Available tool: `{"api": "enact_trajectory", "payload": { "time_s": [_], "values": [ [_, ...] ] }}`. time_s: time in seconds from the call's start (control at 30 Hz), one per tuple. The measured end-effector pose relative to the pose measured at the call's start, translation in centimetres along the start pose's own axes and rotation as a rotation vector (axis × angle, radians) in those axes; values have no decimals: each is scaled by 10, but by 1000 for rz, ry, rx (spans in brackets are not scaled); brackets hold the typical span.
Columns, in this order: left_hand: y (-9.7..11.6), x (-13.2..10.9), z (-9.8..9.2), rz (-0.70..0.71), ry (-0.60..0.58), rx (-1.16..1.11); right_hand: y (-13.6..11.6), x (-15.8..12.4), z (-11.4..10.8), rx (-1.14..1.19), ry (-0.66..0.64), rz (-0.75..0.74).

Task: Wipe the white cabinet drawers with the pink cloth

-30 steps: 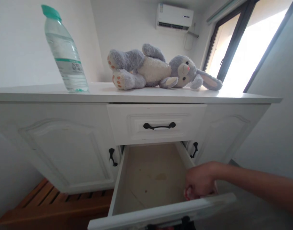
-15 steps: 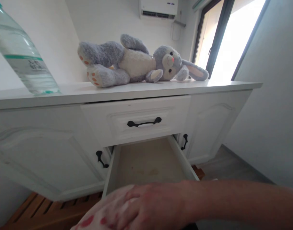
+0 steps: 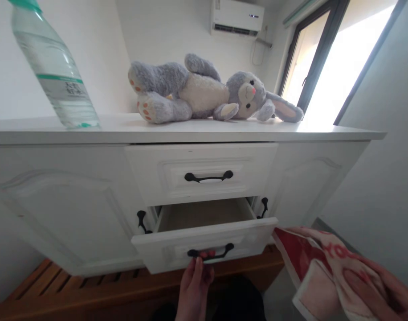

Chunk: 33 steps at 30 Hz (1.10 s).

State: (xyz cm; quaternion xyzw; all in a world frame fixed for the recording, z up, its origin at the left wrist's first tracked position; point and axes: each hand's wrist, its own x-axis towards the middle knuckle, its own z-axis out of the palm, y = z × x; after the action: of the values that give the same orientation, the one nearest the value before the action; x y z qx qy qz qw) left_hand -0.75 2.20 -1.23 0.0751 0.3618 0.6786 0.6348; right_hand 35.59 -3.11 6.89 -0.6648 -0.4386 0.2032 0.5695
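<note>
The left hand reaches up from below, its fingers curled around the black handle of the lower drawer, which stands partly open. The right hand, at the lower right, pinches a red and white cloth just beside the drawer's right end.

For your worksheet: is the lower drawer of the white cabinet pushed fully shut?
No: the lower drawer stands out from the cabinet, its inside showing, with the left hand at its black handle.
</note>
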Motion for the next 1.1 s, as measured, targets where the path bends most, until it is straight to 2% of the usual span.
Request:
{"api": "enact_trajectory", "payload": {
  "time_s": [0.03, 0.1, 0.17, 0.23, 0.27, 0.33, 0.4, 0.47, 0.5, 0.57, 0.63, 0.7, 0.77, 0.87, 0.93, 1.0, 1.07, 1.1],
  "values": [
    [3, 12, 8, 26, -6, 4, -5, -6, 14, 59, -6, 33],
    [12, 34, 21, 62, -12, 64, -27, -16, 49, 121, -66, -12],
    [23, 50, 30, 69, -12, 254, -53, -27, 88, 97, -155, -195],
    [38, 52, 30, 116, 8, 521, -78, -37, 130, 54, -235, -505],
    [46, 48, 26, 184, 34, 643, -89, -42, 152, 45, -278, -686],
    [61, 33, 16, 435, 148, 772, -109, -51, 202, 33, -386, -1019],
    [76, 19, 5, 719, 332, 792, -126, -59, 260, 2, -549, -1272],
    [90, 15, -5, 879, 479, 818, -138, -65, 321, -51, -689, -1476],
    [97, 19, -10, 912, 511, 864, -141, -67, 350, -82, -706, -1559],
    [109, 33, -19, 977, 500, 1025, -141, -68, 397, -152, -706, -1646],
    [112, 53, -26, 1104, 462, 1196, -131, -62, 421, -199, -682, -1651],
    [103, 69, -25, 1246, 399, 1347, -114, -47, 417, -231, -638, -1619],
    [80, 77, -10, 1361, 277, 1459, -91, -21, 386, -270, -566, -1562],
    [29, 72, 42, 1478, 27, 1563, -57, 28, 314, -323, -432, -1447],
    [-3, 64, 87, 1420, -162, 1642, -39, 60, 266, -342, -357, -1347],
    [-28, 59, 123, 1411, -330, 1657, -26, 83, 230, -344, -312, -1253],
    [-47, 58, 141, 1414, -422, 1672, -13, 94, 210, -340, -320, -1173],
    [-55, 60, 140, 1406, -433, 1691, -5, 94, 207, -351, -350, -1141]
  ]
}}
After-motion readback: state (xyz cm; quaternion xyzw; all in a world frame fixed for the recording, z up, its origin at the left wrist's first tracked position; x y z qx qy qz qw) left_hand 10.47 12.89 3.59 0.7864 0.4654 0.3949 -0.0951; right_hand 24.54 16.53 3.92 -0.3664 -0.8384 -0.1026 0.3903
